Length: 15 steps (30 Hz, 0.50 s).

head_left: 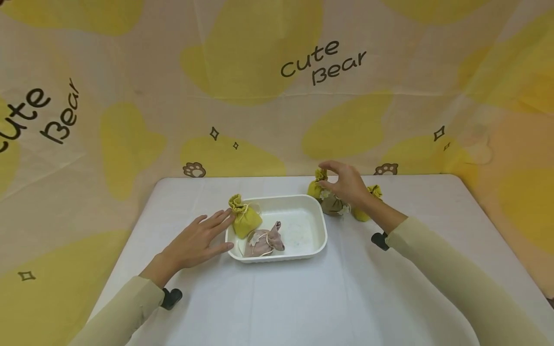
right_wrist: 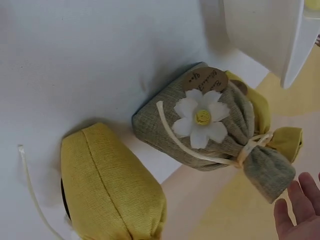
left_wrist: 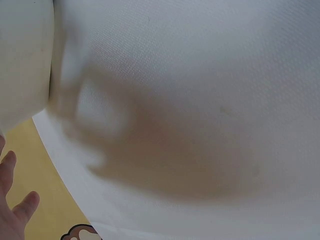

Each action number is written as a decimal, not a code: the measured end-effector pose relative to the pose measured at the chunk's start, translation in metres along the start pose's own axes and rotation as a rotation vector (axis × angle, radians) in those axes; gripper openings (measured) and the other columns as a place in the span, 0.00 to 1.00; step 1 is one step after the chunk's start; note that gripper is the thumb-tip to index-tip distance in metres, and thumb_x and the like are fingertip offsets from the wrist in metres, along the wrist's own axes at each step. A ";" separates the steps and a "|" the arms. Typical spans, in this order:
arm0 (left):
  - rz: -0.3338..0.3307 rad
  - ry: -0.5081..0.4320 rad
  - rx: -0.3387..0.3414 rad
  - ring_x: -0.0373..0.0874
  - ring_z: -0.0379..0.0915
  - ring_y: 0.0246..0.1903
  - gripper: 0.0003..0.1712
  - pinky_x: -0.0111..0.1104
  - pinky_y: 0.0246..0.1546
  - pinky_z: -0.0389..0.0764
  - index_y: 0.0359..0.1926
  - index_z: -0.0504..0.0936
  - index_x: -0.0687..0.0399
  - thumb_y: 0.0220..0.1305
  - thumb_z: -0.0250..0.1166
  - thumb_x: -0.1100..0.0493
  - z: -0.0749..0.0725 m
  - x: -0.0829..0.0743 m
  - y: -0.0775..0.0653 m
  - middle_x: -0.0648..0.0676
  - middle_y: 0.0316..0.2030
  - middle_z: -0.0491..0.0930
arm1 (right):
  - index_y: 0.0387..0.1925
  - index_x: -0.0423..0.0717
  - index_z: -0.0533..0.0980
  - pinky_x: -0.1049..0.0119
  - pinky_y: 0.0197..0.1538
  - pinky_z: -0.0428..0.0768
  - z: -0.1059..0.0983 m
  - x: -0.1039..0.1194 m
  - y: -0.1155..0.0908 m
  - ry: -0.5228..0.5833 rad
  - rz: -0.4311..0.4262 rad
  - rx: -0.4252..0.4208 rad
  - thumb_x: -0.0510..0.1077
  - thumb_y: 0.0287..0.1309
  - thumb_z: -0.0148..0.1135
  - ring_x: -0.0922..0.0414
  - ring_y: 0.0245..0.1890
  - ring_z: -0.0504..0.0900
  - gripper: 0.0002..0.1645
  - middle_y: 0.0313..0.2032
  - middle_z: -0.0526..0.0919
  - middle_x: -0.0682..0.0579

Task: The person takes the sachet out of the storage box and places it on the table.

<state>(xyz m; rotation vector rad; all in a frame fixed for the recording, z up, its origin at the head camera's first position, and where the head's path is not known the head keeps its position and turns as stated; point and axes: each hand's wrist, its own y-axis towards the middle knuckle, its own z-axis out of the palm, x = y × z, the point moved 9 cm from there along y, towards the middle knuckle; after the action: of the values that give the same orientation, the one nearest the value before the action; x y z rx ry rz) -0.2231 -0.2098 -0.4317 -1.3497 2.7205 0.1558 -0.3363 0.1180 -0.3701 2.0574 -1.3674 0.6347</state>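
Note:
My left hand [head_left: 201, 240] is at the left side of a white tray [head_left: 305, 223], its fingers straight and spread along the rim. Its fingertips overlap a yellow drawstring pouch [head_left: 245, 221] standing in the tray. Beside that pouch lies a pinkish drawstring pouch [head_left: 261, 241] with a white flower. Behind the tray's right end, my right hand [head_left: 346, 182] reaches over more pouches, thumb and index finger apart around the top of a yellow pouch [head_left: 316, 189]. In the right wrist view, its fingertips are right by the neck of a grey-green pouch [right_wrist: 195, 125] with a white flower.
Another yellow pouch [right_wrist: 112, 185] stands to the right of the grey-green one, partly behind my right forearm in the head view. A white cloth covers the table [head_left: 277, 302]. A patterned yellow curtain [head_left: 259, 120] hangs along the table's back edge.

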 end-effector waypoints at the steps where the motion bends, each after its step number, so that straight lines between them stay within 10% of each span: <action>1: -0.002 -0.002 0.005 0.57 0.55 0.73 0.44 0.58 0.67 0.61 0.77 0.58 0.52 0.70 0.53 0.33 0.001 0.000 0.000 0.56 0.76 0.56 | 0.62 0.39 0.75 0.45 0.63 0.73 0.000 0.004 -0.001 -0.002 -0.018 0.006 0.39 0.59 0.71 0.42 0.63 0.74 0.30 0.60 0.79 0.41; 15: -0.009 0.002 0.013 0.56 0.54 0.73 0.44 0.58 0.67 0.60 0.77 0.57 0.51 0.70 0.53 0.33 0.002 0.001 0.000 0.56 0.76 0.55 | 0.62 0.35 0.73 0.49 0.54 0.80 0.049 0.041 -0.027 0.164 -0.171 0.229 0.36 0.53 0.74 0.43 0.56 0.81 0.35 0.62 0.76 0.39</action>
<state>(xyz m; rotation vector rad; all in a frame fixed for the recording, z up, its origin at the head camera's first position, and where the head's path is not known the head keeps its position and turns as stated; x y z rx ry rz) -0.2238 -0.2106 -0.4336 -1.3588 2.7121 0.1355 -0.2927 0.0654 -0.3831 2.2160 -1.0531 0.8978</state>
